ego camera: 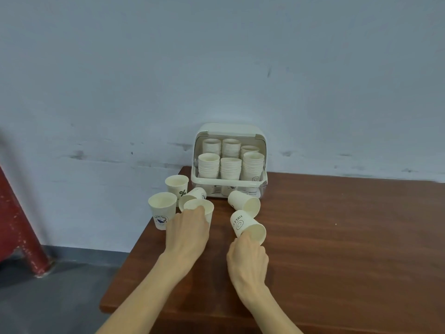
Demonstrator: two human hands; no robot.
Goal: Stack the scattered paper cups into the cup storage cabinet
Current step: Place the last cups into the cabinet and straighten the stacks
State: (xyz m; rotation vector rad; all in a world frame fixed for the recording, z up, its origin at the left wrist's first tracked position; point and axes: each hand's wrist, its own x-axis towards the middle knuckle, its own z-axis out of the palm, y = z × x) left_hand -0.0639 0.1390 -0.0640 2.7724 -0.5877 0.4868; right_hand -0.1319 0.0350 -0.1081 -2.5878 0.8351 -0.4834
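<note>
The white cup storage cabinet stands open at the table's back edge, holding several stacks of paper cups. In front of it lie scattered cream paper cups. My left hand wraps around an upright cup. My right hand grips the rim of a tipped cup marked HELLO. Another cup lies on its side just behind it. A small tipped cup rests behind my left hand. Two upright cups stand at the left: one with a percent sign and one with a blue logo.
The brown wooden table stretches wide to the right. Its left edge runs close beside the upright cups. A pale blue wall rises behind the cabinet. A red metal frame stands on the grey floor at the left.
</note>
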